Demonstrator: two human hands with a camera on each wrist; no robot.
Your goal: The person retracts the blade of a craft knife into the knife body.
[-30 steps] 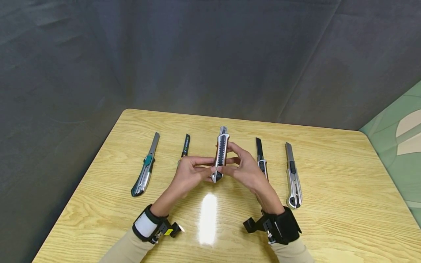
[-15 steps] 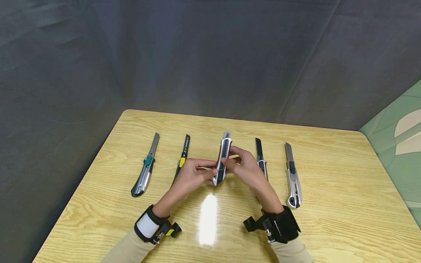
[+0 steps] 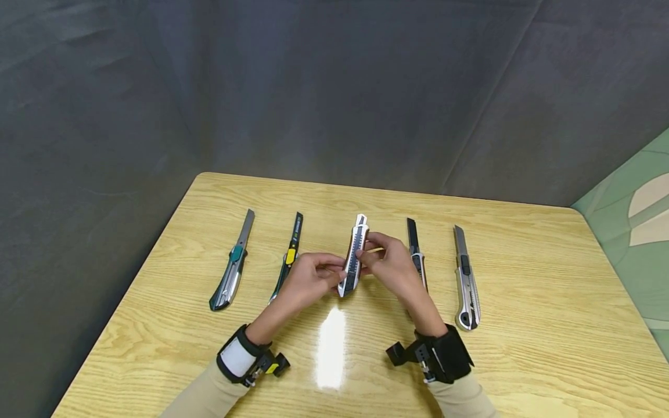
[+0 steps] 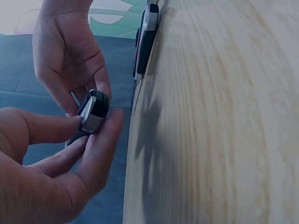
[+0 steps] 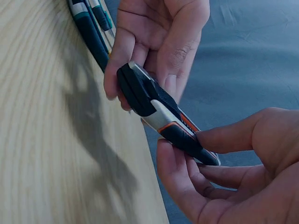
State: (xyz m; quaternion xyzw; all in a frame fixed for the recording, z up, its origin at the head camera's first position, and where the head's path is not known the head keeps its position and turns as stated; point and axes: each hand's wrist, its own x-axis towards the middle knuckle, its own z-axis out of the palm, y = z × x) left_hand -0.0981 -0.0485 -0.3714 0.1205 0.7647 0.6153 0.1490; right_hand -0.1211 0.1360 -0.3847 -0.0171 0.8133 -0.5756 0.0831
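Both hands hold a silver-and-black utility knife (image 3: 353, 261) over the table's middle, its short silver tip pointing away from me. Thumb and fingers of my left hand (image 3: 305, 280) pinch the near end of its handle. Farther up, my right hand (image 3: 393, 267) grips the body from the right, its thumb on the dark ridged strip and its fingers behind. In the right wrist view, the utility knife (image 5: 161, 115) shows orange trim along its side and a black butt end. The left wrist view shows the silver-and-black butt of the utility knife (image 4: 95, 114) between the left fingers.
On the wooden table (image 3: 549, 290) lie a teal-and-silver utility knife (image 3: 228, 281) and one with a yellow slider (image 3: 291, 256) to the left. Rightward are a black-bladed utility knife (image 3: 413, 238), partly behind the right hand, and a silver one (image 3: 465, 290). A dark curtain (image 3: 334, 104) hangs behind.
The held utility knife has come slightly toward me and turned, its strip facing up more. The right thumb has moved from the near end to mid-handle. The left hand keeps its pinch.
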